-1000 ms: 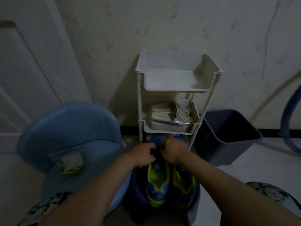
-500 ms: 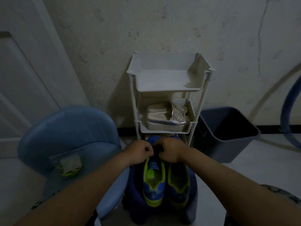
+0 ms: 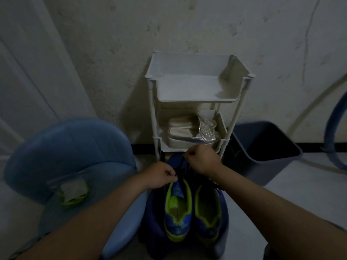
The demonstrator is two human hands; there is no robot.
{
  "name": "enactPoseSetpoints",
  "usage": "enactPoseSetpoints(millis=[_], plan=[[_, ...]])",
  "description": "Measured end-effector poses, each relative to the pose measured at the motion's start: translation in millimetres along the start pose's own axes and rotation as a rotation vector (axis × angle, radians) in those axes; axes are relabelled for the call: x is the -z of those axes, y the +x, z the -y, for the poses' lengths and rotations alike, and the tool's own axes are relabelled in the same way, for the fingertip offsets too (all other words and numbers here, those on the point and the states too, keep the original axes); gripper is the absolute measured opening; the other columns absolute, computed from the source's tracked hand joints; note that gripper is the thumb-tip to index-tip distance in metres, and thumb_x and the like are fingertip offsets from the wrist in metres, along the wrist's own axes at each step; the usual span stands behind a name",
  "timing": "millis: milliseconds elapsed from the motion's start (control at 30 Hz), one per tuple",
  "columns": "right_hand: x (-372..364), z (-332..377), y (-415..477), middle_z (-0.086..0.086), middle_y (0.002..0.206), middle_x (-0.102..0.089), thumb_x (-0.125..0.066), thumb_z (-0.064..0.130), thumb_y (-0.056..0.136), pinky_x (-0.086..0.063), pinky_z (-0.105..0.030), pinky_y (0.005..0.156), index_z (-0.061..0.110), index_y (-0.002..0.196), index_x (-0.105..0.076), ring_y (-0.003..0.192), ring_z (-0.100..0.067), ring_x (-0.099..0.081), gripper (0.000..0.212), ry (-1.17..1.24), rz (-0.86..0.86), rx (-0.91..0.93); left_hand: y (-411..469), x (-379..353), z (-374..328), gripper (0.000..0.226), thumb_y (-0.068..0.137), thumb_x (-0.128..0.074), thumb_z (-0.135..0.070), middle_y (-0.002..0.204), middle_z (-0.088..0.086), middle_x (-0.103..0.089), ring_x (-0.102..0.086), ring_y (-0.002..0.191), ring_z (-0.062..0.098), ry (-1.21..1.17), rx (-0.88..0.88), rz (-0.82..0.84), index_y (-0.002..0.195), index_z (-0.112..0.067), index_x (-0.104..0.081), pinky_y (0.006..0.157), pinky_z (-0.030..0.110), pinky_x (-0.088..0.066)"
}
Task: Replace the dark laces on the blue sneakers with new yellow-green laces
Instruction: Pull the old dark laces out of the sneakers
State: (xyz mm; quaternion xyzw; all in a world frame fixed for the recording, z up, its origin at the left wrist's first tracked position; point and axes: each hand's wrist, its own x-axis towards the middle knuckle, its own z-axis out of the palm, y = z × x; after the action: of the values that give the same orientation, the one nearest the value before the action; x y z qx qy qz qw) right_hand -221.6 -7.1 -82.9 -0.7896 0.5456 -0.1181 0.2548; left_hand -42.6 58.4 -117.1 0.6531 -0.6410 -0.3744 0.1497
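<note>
bare concrete wall and pale floor lay in poor light; a white shoe rack (image 3: 197, 99) stood against the wall with silver sandals (image 3: 191, 132) on its middle shelf, a grey bin (image 3: 262, 147) to its right and a blue chair (image 3: 75, 156) at left; the blue sneakers sat side by side, heels near, on a dark blue stool (image 3: 152, 212) just in front of the rack; the left sneaker (image 3: 177, 209) seemed the one being unlaced, with the right sneaker (image 3: 207, 212) just beside it; the left hand (image 3: 159, 175) had its fingers curled into a tight pinch at the top of that shoe's throat, beside the tongue, though the gloom hid whether it had lace or upper; the right hand (image 3: 201, 161), farther and higher, pinched the dark laces (image 3: 216, 186) with curled fingers, loose lengths trailing over the right sneaker; the packet of yellow-green laces (image 3: 72, 192) lay on the chair seat, well apart from the shoes; no new lace appeared threaded yet.

a hard pull by the right hand could have dragged the left sneaker off the stool if the left pinch slipped; a lace tip might have jammed in an eyelet; the trailing lengths could have snagged or knotted; the right hand, close under the rack's lower shelf, might have knocked it; such dimness invited a missed eyelet.
</note>
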Motion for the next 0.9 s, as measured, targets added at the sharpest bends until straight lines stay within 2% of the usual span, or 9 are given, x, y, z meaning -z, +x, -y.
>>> enactPoseSetpoints(millis=[100,200,267,367,467,533,667,733,900], plan=[[-2,-2,3,-0.002,0.102,-0.073,-0.056,0.027,0.093,-0.049,-0.026,0.074,0.026,0.091,-0.074,0.099,-0.021,-0.067,0.018,-0.063,0.077,0.014,2,4,-4,0.013,0.087,-0.072,-0.028,0.068,-0.019,-0.058,-0.053,0.061,-0.007,0.056,-0.012,0.021,0.083,-0.015,-0.072,0.057,0.005,-0.039],[0,4,0,-0.003,0.127,-0.066,-0.056,0.013,0.081,-0.052,-0.036,0.095,0.026,0.123,-0.067,0.115,-0.021,-0.061,0.045,-0.066,0.187,0.154,5,6,-8,0.018,0.086,-0.073,-0.028,0.067,-0.015,-0.059,-0.053,0.062,-0.003,0.079,-0.012,0.037,0.073,-0.018,-0.067,0.058,0.013,-0.040],[1,9,-4,0.000,0.128,-0.065,-0.057,0.017,0.077,-0.051,-0.037,0.095,0.033,0.127,-0.063,0.115,-0.019,-0.060,0.053,-0.031,0.222,0.221,6,8,-13,0.025,0.086,-0.072,-0.025,0.063,-0.012,-0.057,-0.052,0.060,-0.001,0.068,-0.024,-0.005,0.064,-0.021,-0.062,0.058,0.018,-0.040],[2,9,-7,0.004,0.110,-0.072,-0.060,0.033,0.085,-0.053,-0.033,0.086,0.035,0.116,-0.070,0.099,-0.014,-0.065,0.032,-0.049,0.242,0.241,7,17,-23,0.026,0.088,-0.068,-0.017,0.059,-0.012,-0.058,-0.055,0.060,0.002,-0.006,-0.046,-0.120,0.063,-0.024,-0.062,0.064,0.022,-0.043],[6,5,-5,0.005,0.083,-0.072,-0.063,0.035,0.090,-0.052,-0.029,0.073,0.032,0.090,-0.074,0.078,-0.010,-0.066,0.012,0.010,0.215,0.230,5,27,-26,0.018,0.085,-0.074,-0.022,0.059,-0.012,-0.062,-0.058,0.060,0.001,-0.057,-0.039,-0.132,0.068,-0.025,-0.068,0.063,0.020,-0.047],[8,3,-5,0.007,0.074,-0.070,-0.063,0.033,0.092,-0.051,-0.029,0.070,0.035,0.078,-0.071,0.070,-0.006,-0.063,0.016,0.070,0.213,0.197,4,29,-25,0.012,0.082,-0.077,-0.025,0.061,-0.010,-0.065,-0.061,0.061,0.003,-0.093,-0.019,-0.100,0.072,-0.024,-0.071,0.065,0.023,-0.050],[8,0,-7,0.004,0.076,-0.072,-0.062,0.029,0.094,-0.048,-0.023,0.065,0.024,0.078,-0.075,0.067,-0.004,-0.063,0.021,0.139,0.151,0.140,4,24,-21,0.006,0.082,-0.078,-0.023,0.071,-0.008,-0.068,-0.064,0.067,0.007,-0.108,-0.001,0.006,0.083,-0.022,-0.072,0.072,0.025,-0.053],[6,-1,-8,0.002,0.079,-0.073,-0.061,0.026,0.095,-0.045,-0.021,0.063,0.017,0.078,-0.075,0.067,-0.005,-0.062,0.023,0.204,0.072,0.091,3,19,-17,0.005,0.085,-0.075,-0.021,0.073,-0.009,-0.068,-0.064,0.066,0.008,-0.079,0.016,0.090,0.082,-0.023,-0.071,0.068,0.022,-0.052],[2,-8,-2,0.005,0.081,-0.074,-0.061,0.026,0.093,-0.055,-0.034,0.079,0.017,0.081,-0.077,0.079,-0.010,-0.068,0.022,0.334,-0.105,-0.017,2,14,-12,0.016,0.087,-0.072,-0.023,0.074,-0.003,-0.069,-0.065,0.060,0.011,-0.090,0.045,0.050,0.072,-0.026,-0.068,0.062,0.022,-0.051]])
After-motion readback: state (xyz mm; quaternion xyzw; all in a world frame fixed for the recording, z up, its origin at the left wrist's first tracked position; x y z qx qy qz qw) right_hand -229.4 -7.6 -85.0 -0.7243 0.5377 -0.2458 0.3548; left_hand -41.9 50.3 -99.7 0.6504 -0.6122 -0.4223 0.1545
